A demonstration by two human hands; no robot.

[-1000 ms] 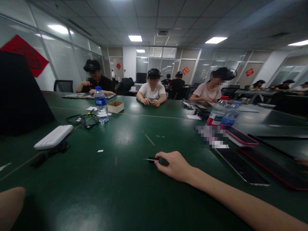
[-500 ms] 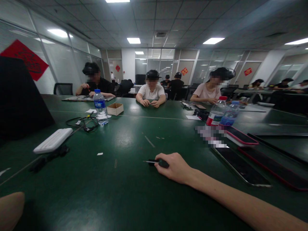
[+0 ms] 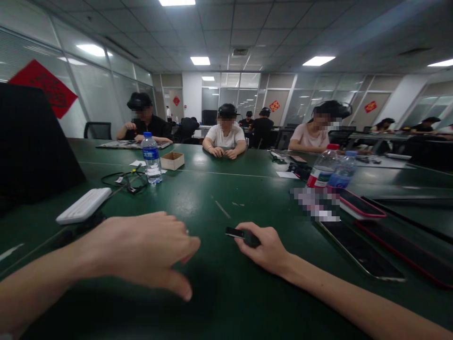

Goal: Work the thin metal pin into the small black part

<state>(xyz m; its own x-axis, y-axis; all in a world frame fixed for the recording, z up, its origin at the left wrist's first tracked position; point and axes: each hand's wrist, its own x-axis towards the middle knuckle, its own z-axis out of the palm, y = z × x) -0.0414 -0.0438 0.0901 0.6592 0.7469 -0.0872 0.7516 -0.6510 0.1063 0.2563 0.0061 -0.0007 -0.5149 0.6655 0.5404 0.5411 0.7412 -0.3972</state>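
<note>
My right hand (image 3: 266, 246) rests on the green table, its fingers closed round a small screwdriver (image 3: 252, 239) with a dark rounded handle and a thin metal shaft pointing left. A short black piece (image 3: 233, 232) shows along the shaft at the fingertips; whether it is held too I cannot tell. My left hand (image 3: 141, 250) hovers over the table to the left, apart from the screwdriver. Its thumb and fingers are spread, with nothing in them.
The green table (image 3: 198, 189) carries a water bottle (image 3: 152, 158), an open box (image 3: 172, 161), black cables (image 3: 127, 180) and a white power strip (image 3: 84, 206). To the right are two bottles, a phone (image 3: 361, 250) and red-edged phones. Several people sit beyond.
My left hand has come in from the lower left edge, over the table. The screwdriver has turned slightly in my right hand. The whole view has shifted a little.
</note>
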